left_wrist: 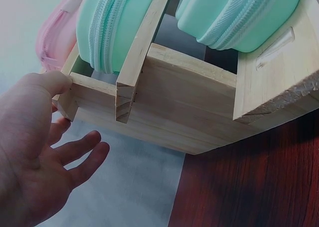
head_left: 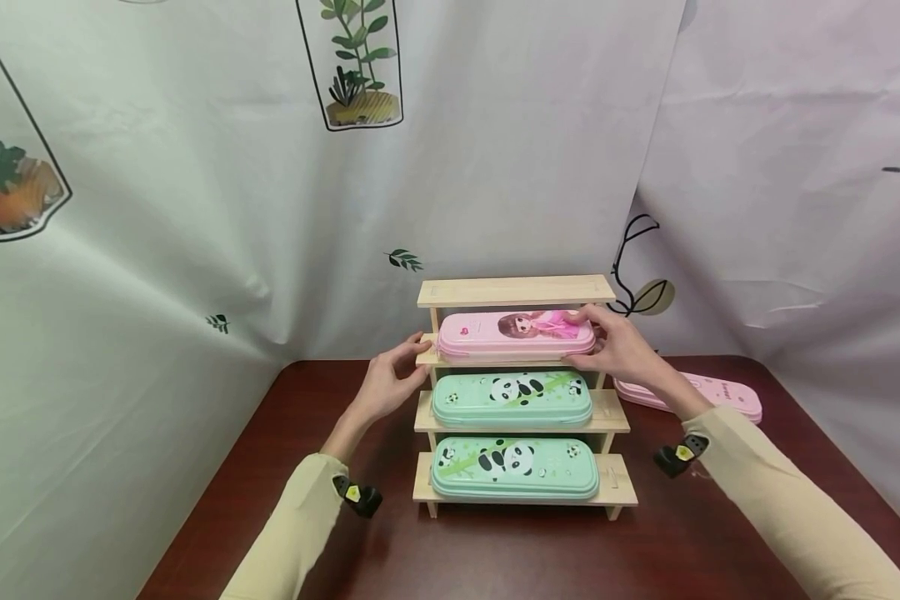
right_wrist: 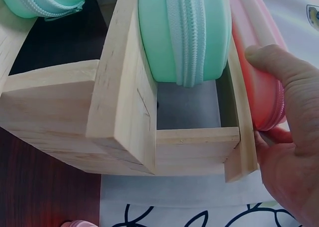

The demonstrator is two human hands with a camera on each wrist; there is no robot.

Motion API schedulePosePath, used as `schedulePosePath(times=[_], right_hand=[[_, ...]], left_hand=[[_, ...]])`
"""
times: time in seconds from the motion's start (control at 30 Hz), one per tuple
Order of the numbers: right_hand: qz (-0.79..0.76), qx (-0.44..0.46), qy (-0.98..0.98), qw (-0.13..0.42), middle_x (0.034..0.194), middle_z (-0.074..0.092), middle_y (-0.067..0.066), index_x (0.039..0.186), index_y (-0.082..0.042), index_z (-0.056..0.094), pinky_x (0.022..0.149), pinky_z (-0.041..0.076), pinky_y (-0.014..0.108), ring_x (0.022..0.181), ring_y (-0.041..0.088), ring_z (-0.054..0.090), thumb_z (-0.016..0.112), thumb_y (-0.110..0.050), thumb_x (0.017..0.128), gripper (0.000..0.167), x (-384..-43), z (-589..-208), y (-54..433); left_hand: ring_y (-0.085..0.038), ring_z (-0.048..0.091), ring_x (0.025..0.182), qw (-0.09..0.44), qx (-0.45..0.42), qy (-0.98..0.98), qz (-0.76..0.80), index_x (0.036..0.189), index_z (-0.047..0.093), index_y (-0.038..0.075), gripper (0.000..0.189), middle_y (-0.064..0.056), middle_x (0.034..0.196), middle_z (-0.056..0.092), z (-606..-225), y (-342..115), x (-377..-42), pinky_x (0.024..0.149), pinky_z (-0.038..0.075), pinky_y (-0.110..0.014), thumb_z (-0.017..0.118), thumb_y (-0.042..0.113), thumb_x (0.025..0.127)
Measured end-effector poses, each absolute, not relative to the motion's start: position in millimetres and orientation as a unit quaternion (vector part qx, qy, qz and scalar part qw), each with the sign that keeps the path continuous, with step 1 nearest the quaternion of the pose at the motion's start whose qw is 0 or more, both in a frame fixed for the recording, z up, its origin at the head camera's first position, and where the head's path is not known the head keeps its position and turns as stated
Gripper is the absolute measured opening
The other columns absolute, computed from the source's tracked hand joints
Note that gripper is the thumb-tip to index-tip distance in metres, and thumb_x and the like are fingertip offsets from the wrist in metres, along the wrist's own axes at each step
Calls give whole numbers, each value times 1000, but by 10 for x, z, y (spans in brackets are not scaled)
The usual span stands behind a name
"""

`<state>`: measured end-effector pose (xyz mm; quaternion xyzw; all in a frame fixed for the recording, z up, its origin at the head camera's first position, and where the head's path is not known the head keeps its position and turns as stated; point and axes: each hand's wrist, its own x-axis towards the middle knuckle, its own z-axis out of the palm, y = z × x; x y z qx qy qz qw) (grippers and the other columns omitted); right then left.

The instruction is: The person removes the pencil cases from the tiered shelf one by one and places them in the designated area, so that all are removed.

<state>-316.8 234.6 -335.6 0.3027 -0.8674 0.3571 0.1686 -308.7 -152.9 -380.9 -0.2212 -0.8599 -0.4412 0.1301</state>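
A pink zippered pencil case (head_left: 476, 332) with a cartoon girl lies on the third step of a wooden tiered rack (head_left: 516, 291). My right hand (head_left: 615, 343) grips its right end, thumb (right_wrist: 271, 62) on the near side and the other fingers partly hidden behind. At the left end of that same step, my left hand (head_left: 390, 379) pinches the board between thumb (left_wrist: 50, 81) and index finger, its other fingers loose below. On the two lower steps lie mint green panda pencil cases, an upper one (head_left: 480, 400) and a lower one (head_left: 465, 475).
Another pink pencil case (head_left: 727, 397) lies on the dark red table (head_left: 525, 558) to the right of the rack, partly behind my right forearm. A pale printed cloth (head_left: 495, 167) hangs behind and along the sides. The rack's top board is bare.
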Motion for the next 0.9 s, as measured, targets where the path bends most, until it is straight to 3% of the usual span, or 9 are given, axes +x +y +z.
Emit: schedulePosePath(times=[0.23,0.5,0.9], right_hand=[[365,291,-869,165,108,63,20,108,-4,58,73,53,42,86,31,64,88,-2,72,47,-3144,-3342,2376],[377,290,-863,168,107,61,18,109,-4,58,66,47,22,81,27,60,88,-3,73,47,-3123,-3332,2449],[388,276,-858,192,106,62,16,116,-1,62,67,48,22,80,21,56,90,-1,70,53,-3083,-3317,2573]], left_hand=[[-32,43,138,126,-219,-861,-442,137,62,6,44,-11,150,47,-3800,-1528,-3081,109,35,-53,69,14,94],[-32,43,137,124,-214,-862,-442,136,63,7,44,-11,150,48,-3800,-1529,-3083,109,35,-52,70,13,94],[-33,44,137,127,-217,-863,-439,137,62,6,44,-11,150,47,-3799,-1530,-3084,108,36,-51,69,13,94]])
